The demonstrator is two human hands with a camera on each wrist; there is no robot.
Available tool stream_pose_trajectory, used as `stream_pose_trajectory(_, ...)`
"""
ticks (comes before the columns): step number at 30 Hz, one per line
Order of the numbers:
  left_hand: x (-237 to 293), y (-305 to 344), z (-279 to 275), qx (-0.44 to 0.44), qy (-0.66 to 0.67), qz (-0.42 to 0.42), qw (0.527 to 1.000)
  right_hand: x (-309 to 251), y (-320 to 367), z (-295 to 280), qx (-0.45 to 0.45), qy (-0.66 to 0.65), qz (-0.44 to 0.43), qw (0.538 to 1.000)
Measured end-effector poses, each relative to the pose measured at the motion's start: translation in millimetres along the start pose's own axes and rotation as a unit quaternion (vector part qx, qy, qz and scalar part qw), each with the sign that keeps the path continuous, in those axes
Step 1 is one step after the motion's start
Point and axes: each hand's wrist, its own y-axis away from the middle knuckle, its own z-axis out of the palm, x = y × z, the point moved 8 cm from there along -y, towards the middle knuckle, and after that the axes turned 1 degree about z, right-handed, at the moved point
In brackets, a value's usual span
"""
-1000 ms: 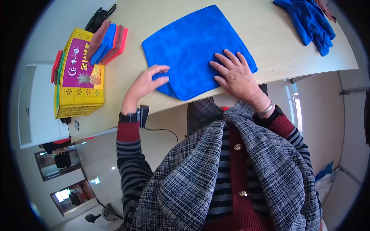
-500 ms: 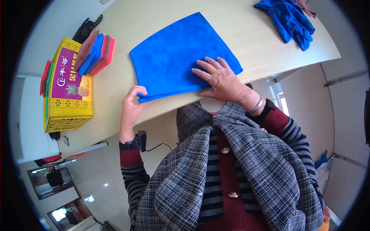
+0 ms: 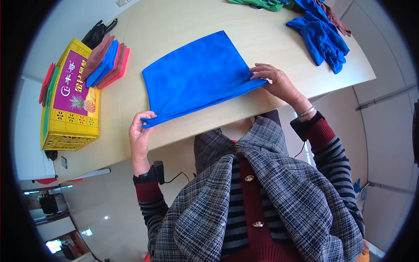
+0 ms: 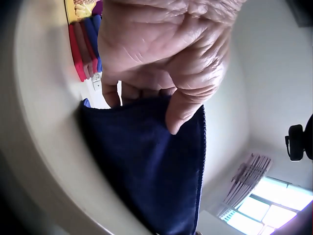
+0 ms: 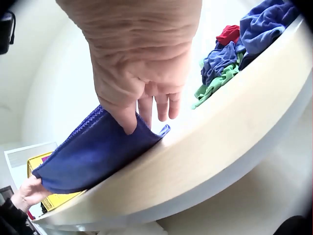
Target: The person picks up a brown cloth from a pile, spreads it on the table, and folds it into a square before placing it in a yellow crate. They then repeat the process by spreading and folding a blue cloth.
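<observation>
A blue cloth (image 3: 192, 72) lies on the table, its near edge raised off the surface between two hands. My left hand (image 3: 140, 133) pinches the near left corner, and in the left wrist view the thumb (image 4: 181, 115) lies over the front of the dark-looking cloth (image 4: 142, 161). At the near right corner my right hand (image 3: 279, 83) pinches the same edge. In the right wrist view the thumb (image 5: 124, 120) presses on the near face of the cloth (image 5: 98, 152), with the other fingers behind it. The far part of the cloth stays flat on the table.
At the left stands a yellow crate (image 3: 72, 135) with folded red, brown and blue cloths (image 3: 104, 65) against its right side. Crumpled blue cloths (image 3: 321, 43) and a green cloth (image 3: 262, 3) lie at the far right. The table's near edge (image 3: 209, 126) runs close before the body.
The left hand has moved from beside the cloth to gripping its near left corner. My right hand has gone from lying flat on the cloth to pinching its near right corner, and the near edge has risen.
</observation>
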Motion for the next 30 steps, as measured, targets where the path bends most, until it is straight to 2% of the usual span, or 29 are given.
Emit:
stream_pose_trajectory(3, 1, 16, -9, -0.012, 0.019, -0.012, 1.0, -8, 4, -10, -0.026, -0.165, 0.035, 0.985)
stream_pose_trajectory(4, 3, 22, -11, -0.035, 0.015, -0.023, 0.999, -12, 1, -17, -0.028, -0.167, 0.034, 0.985)
stream_pose_trajectory(7, 9, 26, -18, -0.077, 0.006, -0.047, 0.996, -11, -8, -16, -0.166, -0.279, 0.159, 0.932)
stream_pose_trajectory(10, 3, 10, -36, -0.003, 0.036, -0.126, 0.991, -3, -39, -22, -0.139, -0.325, 0.188, 0.917)
stream_pose_trajectory(11, 5, -3, -33, 0.0, 0.037, -0.126, 0.991, 3, -52, -22, -0.124, -0.346, 0.202, 0.908)
stream_pose_trajectory(12, 10, -22, -31, 0.043, 0.037, -0.115, 0.992, 8, -65, -15, -0.126, -0.345, 0.199, 0.908)
stream_pose_trajectory(13, 12, -39, -34, 0.087, 0.037, -0.104, 0.99, 21, -79, -2, -0.107, -0.336, 0.232, 0.906)
stream_pose_trajectory(14, 1, -52, -37, 0.091, 0.036, -0.105, 0.99, 35, -92, 12, -0.088, -0.327, 0.264, 0.903)
stream_pose_trajectory(16, -49, -68, -40, 0.085, 0.075, -0.182, 0.977, 59, -104, 40, -0.071, -0.318, 0.294, 0.899)
stream_pose_trajectory(19, -101, -77, -51, 0.082, 0.049, -0.176, 0.98, 91, -108, 78, -0.049, -0.256, 0.321, 0.911)
stream_pose_trajectory(21, -108, -81, -50, 0.078, 0.038, -0.18, 0.98, 87, -113, 74, -0.042, -0.232, 0.308, 0.922)
stream_pose_trajectory(24, -85, -87, -49, 0.122, 0.072, -0.145, 0.979, 80, -114, 69, -0.028, -0.182, 0.279, 0.943)
stream_pose_trajectory(27, -128, -94, -64, 0.116, 0.022, -0.165, 0.979, 84, -115, 69, -0.007, -0.141, 0.287, 0.947)
stream_pose_trajectory(30, -116, -92, -65, 0.13, -0.02, -0.178, 0.975, 71, -112, 59, -0.016, -0.148, 0.331, 0.932)
